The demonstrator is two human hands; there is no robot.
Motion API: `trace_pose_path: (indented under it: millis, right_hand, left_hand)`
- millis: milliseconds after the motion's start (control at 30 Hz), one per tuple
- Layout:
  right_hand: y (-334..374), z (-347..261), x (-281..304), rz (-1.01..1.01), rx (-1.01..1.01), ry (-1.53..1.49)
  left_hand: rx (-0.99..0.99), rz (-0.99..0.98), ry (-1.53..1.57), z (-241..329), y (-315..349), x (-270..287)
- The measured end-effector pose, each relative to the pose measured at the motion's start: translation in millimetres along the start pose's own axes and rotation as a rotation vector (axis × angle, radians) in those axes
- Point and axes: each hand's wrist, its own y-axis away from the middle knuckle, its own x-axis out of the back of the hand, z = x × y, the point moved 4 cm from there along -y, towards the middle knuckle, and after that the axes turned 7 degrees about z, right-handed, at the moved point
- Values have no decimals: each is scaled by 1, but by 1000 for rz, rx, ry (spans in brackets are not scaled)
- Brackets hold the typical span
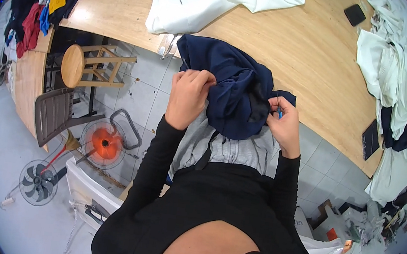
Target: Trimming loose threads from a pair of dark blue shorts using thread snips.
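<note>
A navy garment (235, 75) lies bunched over my lap and against the table's near edge, with a black patch of cloth showing in its folds. At its left side, my left hand (188, 94) is closed in a pinch on the navy cloth. My right hand (285, 124) is at the garment's right side, its fingers closed round a small blue tool (280, 112). Most of that tool is hidden by the fingers, so its exact kind does not show. A flap of navy cloth sticks out just above the right fingers.
White cloth (193, 4) lies on the wooden table (294, 47) ahead. A phone (354, 14), a dark flat object (370, 140) and heaped white garments (393, 69) are to the right. Leftward stand a wooden stool (72, 66), a grey chair (52, 113) and two fans (105, 143).
</note>
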Motion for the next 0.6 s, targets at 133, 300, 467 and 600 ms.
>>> trace_pose_path:
  millis: [133, 300, 467, 600]
  right_hand:
    - [21, -38, 14, 177, 34, 32]
    - [25, -99, 21, 512, 440, 284]
    - [46, -129, 31, 828, 765, 345]
    - [57, -110, 48, 867, 679, 261]
  left_hand:
    - [136, 89, 313, 49, 9, 38]
    - [-97, -43, 406, 83, -3, 4]
    - [-140, -85, 539, 100, 4, 3]
    - [33, 126, 431, 52, 3, 8]
